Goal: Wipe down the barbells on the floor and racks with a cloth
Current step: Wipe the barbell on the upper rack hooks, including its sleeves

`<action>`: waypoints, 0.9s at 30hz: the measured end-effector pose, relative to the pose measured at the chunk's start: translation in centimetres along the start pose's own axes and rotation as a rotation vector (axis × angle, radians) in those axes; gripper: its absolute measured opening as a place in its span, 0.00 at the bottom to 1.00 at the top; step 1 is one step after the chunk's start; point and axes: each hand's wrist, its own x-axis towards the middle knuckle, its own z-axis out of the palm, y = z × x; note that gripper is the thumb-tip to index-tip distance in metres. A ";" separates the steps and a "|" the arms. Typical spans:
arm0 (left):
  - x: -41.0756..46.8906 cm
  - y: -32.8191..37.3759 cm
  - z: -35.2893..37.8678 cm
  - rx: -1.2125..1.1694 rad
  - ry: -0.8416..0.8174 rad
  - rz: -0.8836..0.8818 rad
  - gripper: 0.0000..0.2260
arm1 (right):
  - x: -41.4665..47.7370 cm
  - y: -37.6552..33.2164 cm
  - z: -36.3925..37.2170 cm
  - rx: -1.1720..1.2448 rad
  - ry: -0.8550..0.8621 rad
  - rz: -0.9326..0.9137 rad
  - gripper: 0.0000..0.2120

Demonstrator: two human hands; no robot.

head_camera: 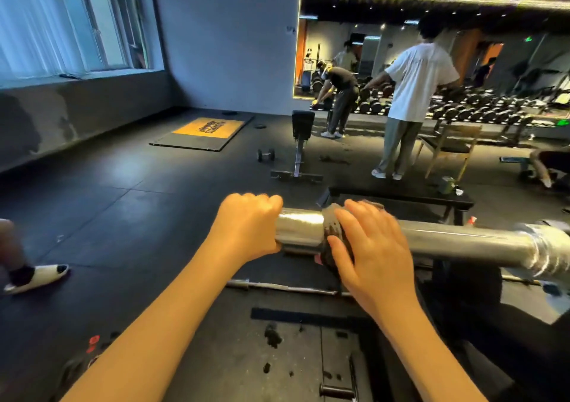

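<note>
A thick chrome barbell sleeve (pixel 456 241) runs across the view at chest height, from the centre to the right edge. My left hand (pixel 246 225) grips its free end, fingers curled over the top. My right hand (pixel 373 250) lies just to the right and holds a dark cloth (pixel 331 228) wrapped around the sleeve, fingers spread over it. A thinner barbell (pixel 287 286) lies on the floor below, partly hidden by my right forearm.
A flat black bench (pixel 401 196) stands just behind the sleeve, an adjustable bench (pixel 299 145) and a dumbbell (pixel 266 154) farther back. A person in a white shirt (pixel 410 99) stands by a wooden chair (pixel 447 151). Someone's slippered foot (pixel 37 276) is at left.
</note>
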 end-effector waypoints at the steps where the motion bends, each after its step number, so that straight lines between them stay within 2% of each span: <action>1: -0.3 0.0 0.4 -0.007 0.058 0.000 0.22 | 0.3 1.1 -0.6 0.007 0.016 0.060 0.17; 3: -0.7 0.3 1.3 0.012 0.172 -0.026 0.20 | 1.3 1.3 -1.0 0.005 0.091 0.228 0.16; 5: -0.9 0.8 1.6 0.033 0.266 -0.061 0.17 | 2.3 -1.3 0.0 -0.013 0.101 0.302 0.15; 7: -1.0 1.0 2.0 0.039 0.314 -0.081 0.16 | 2.5 -4.2 1.2 0.020 0.063 0.200 0.15; 9: -1.1 0.7 1.7 -0.013 0.289 -0.043 0.18 | 2.6 -4.2 1.1 0.078 0.002 0.058 0.15; 11: -1.2 0.0 0.4 -0.090 0.179 0.008 0.21 | 2.6 -1.9 0.0 0.106 -0.045 0.004 0.16; 14: -0.6 -2.0 -1.9 -0.164 -0.228 -0.089 0.33 | 2.2 0.6 -1.3 0.073 -0.010 0.076 0.16; 16: 0.0 -2.7 -2.5 -0.097 -0.399 -0.133 0.29 | 2.3 0.1 -0.9 0.033 0.030 0.141 0.16; 17: 0.1 -2.9 -2.5 -0.092 -0.403 -0.133 0.25 | 2.7 -0.7 -0.4 0.014 0.038 0.159 0.16; 19: -0.5 -2.8 -1.7 -0.129 -0.315 -0.148 0.20 | 3.7 -3.1 0.9 0.023 0.037 0.160 0.16; 22: -1.5 -2.7 -0.4 -0.104 -0.098 -0.119 0.20 | 4.2 -5.4 1.8 0.049 -0.020 0.069 0.16; 24: -1.9 -2.7 0.4 -0.097 0.008 -0.071 0.22 | 3.8 -4.4 1.3 0.080 -0.052 0.003 0.16; 27: -2.4 -2.6 1.7 -0.137 0.148 -0.077 0.22 | 2.9 -2.1 0.1 0.079 -0.036 0.047 0.16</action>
